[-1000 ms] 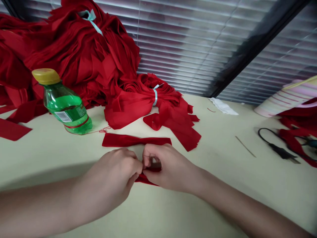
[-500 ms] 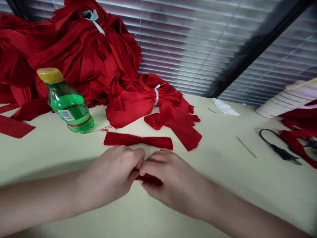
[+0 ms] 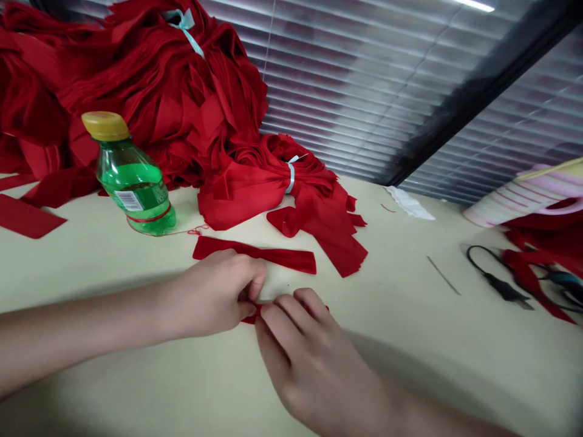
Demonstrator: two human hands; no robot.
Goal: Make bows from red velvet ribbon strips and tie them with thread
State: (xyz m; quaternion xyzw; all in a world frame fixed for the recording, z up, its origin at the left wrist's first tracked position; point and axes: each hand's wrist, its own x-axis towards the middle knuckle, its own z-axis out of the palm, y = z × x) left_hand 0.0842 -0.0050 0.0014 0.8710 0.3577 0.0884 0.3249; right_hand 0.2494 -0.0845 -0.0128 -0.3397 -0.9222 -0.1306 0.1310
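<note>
Between my two hands is a small strip of red fabric [image 3: 249, 319], mostly covered by my fingers. My left hand [image 3: 223, 294] is closed, thumb and forefinger pinching the strip's left part. My right hand [image 3: 303, 352] curls over the strip from the right, its fingers bent onto it; a bit of red shows past its far side. Just beyond my hands lies another red fabric strip [image 3: 277, 258], narrowed at its middle, flat on the pale table [image 3: 182, 376]. My left knuckles overlap its near edge in this view.
A green bottle with a yellow cap [image 3: 136, 182], red thread round its base, stands at left. Behind it rise a large red fabric pile [image 3: 150, 91] and a smaller tied bundle [image 3: 264, 176]. At right are a striped cup [image 3: 514, 197], a black cable [image 3: 496, 285] and white tissue [image 3: 410, 203].
My right hand has turned, now more palm-down over the strip, with its arm lower in view. My left hand has risen slightly. The whole scene has shifted a little as my head moved.
</note>
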